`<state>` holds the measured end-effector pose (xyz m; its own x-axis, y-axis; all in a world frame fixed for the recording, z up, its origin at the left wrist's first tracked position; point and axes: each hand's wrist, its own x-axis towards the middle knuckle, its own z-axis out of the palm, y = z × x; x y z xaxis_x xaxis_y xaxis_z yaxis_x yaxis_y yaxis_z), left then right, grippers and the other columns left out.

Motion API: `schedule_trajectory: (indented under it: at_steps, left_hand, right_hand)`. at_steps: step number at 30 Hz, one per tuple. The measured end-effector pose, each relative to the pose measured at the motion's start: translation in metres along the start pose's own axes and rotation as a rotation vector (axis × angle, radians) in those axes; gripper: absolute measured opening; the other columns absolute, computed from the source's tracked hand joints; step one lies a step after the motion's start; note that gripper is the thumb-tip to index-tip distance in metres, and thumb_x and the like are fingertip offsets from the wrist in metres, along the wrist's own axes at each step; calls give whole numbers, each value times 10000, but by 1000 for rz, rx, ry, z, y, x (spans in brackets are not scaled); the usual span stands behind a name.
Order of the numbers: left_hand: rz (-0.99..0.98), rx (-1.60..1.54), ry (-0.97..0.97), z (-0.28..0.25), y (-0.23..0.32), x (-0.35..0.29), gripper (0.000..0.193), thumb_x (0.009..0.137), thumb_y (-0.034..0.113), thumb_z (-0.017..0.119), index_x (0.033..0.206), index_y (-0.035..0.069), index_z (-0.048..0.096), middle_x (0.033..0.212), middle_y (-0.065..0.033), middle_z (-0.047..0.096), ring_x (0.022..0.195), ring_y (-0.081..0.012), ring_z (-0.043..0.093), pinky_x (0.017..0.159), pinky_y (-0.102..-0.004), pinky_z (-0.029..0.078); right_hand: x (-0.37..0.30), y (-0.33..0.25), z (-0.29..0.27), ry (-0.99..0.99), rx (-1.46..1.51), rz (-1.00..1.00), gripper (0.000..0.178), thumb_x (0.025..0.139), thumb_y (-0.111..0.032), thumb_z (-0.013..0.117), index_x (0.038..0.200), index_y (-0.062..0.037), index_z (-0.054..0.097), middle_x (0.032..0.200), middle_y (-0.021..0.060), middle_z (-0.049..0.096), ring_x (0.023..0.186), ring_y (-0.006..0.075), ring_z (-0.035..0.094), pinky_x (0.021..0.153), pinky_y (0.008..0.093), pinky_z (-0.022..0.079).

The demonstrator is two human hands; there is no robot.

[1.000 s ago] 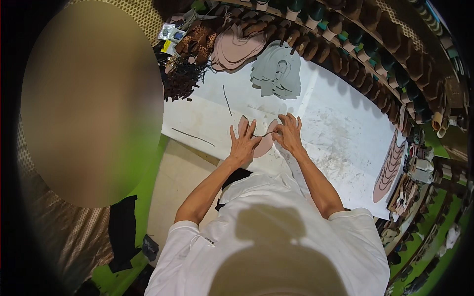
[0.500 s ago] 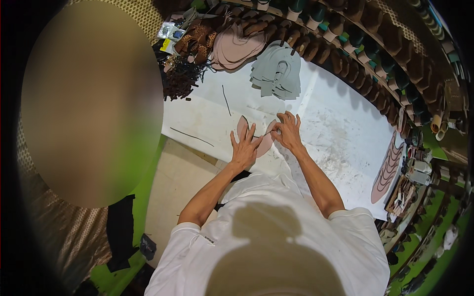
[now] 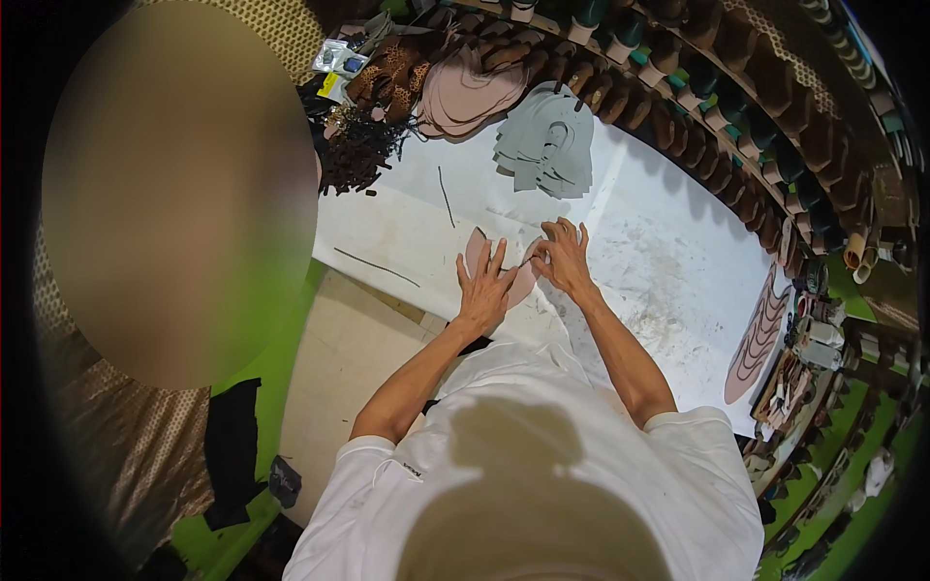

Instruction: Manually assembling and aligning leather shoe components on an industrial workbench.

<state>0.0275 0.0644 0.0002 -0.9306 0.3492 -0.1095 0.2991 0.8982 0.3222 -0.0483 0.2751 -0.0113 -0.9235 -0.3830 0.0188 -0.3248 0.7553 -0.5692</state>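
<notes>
Here, left hand (image 3: pixel 484 289) lies flat, fingers spread, on a pink sole-shaped piece (image 3: pixel 477 254) on the white surface (image 3: pixel 668 261); right hand (image 3: pixel 565 258) fingers bent, pressing its edge.

Small clear plastic packets with yellow and dark labels (image 3: pixel 339 66) lie at the far table corner, well apart from both hands.

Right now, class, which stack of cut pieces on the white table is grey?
The fanned grey stack at the table's far edge; the pink pile beside it and the brownish-pink stack at the right aren't.
</notes>
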Motion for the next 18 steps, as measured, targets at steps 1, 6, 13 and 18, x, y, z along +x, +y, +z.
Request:
schedule_trajectory:
  at_steps: [1,6,13,18]
  left_hand:
    - [-1,-1,0,2,0,-1,516,814,128,732,1321,207,667,1722,-137,215,1572,-387,188,1116,-792,142]
    - [-22,-36,33,7,1,-1,562,785,112,744,1328,234,666,1725,-133,206,1572,-391,187,1110,-790,153]
    - [-1,-30,6,3,1,4,573,767,96,752,1320,225,671,1720,-133,218,1566,-396,201,1108,-795,154]
    - [-16,-116,19,1,3,5,538,782,32,692,1297,189,710,1734,-145,197,1584,-389,177,1154,-768,68]
  right_hand:
    - [1,0,0,-1,-1,0,134,769,-228,750,836,-112,749,1392,133,570,1440,428,377,1200,698,116]
    - [3,2,0,-19,-34,-1,126,778,-240,779,862,-148,761,1398,101,565,1455,406,368,1214,680,119]
    - [8,-1,0,-48,-36,-10,105,794,-223,780,875,-156,781,1385,94,570,1464,393,357,1217,677,108]
    - [9,-1,1,-52,-47,-16,104,796,-213,784,878,-150,789,1390,92,568,1460,390,358,1221,673,109]
